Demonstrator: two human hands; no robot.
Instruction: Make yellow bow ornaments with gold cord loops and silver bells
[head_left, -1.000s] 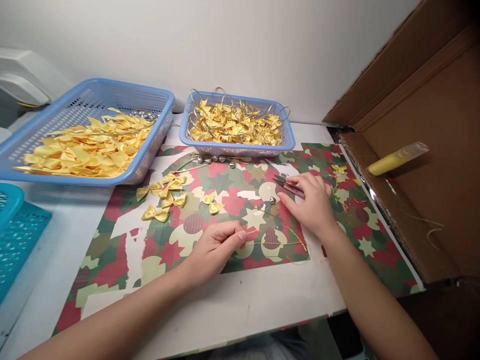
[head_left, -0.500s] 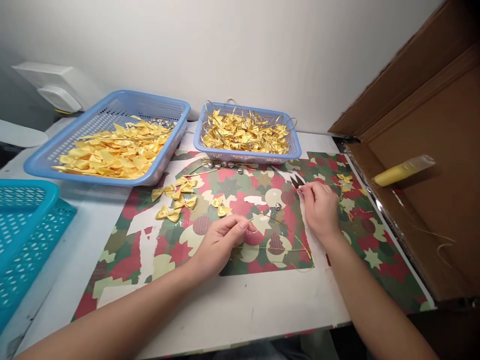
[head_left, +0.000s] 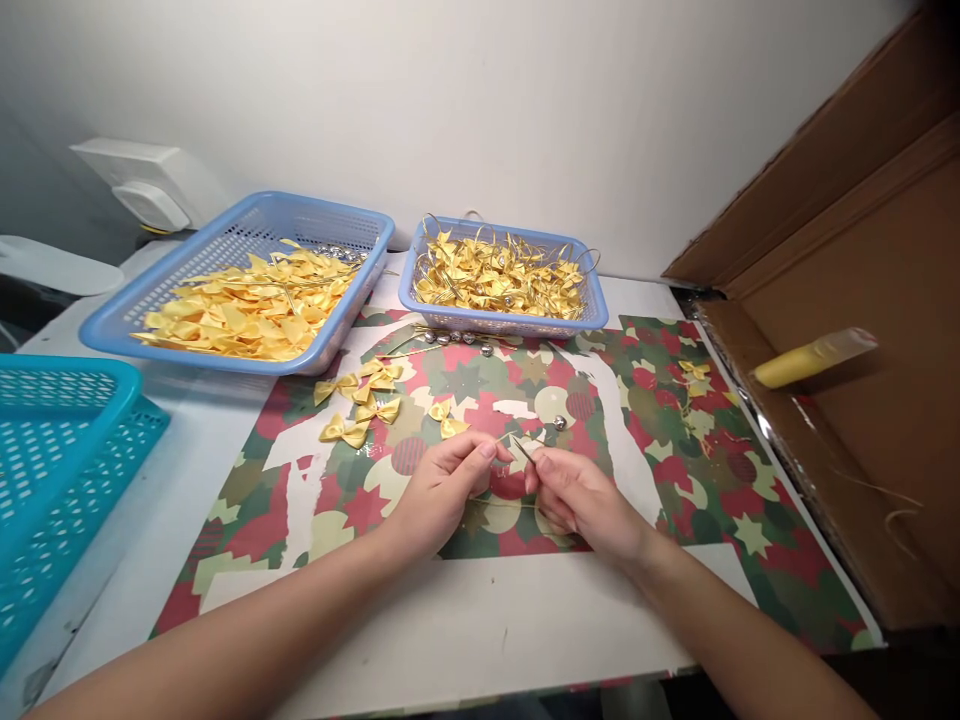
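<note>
My left hand point(head_left: 444, 488) is closed in a pinch on a thin gold cord point(head_left: 504, 503), whose end sticks out past the fingertips. Across from it, my right hand point(head_left: 589, 500) is wrapped round a pair of small thread snips. Only the dark blades of the snips point(head_left: 523, 449) show, pointing up and left at the cord's end; whether they touch it I cannot tell. Just beyond the hands lie a silver jingle bell point(head_left: 559, 423) and a yellow ribbon bow point(head_left: 450, 424). Several more bows point(head_left: 379, 411) are grouped to the left.
At the back stand a blue basket point(head_left: 274, 362) of yellow ribbon bows and bells, and a smaller blue basket point(head_left: 502, 322) of bows with gold loops. Several bells point(head_left: 455, 337) lie before it. A teal basket point(head_left: 127, 440) is at left, cardboard point(head_left: 847, 230) with a yellow tube point(head_left: 814, 358) at right.
My right hand has come left and nearer with the snips, from beyond the cord to beside my left fingertips. My left hand still pinches the cord. The view has shifted slightly.
</note>
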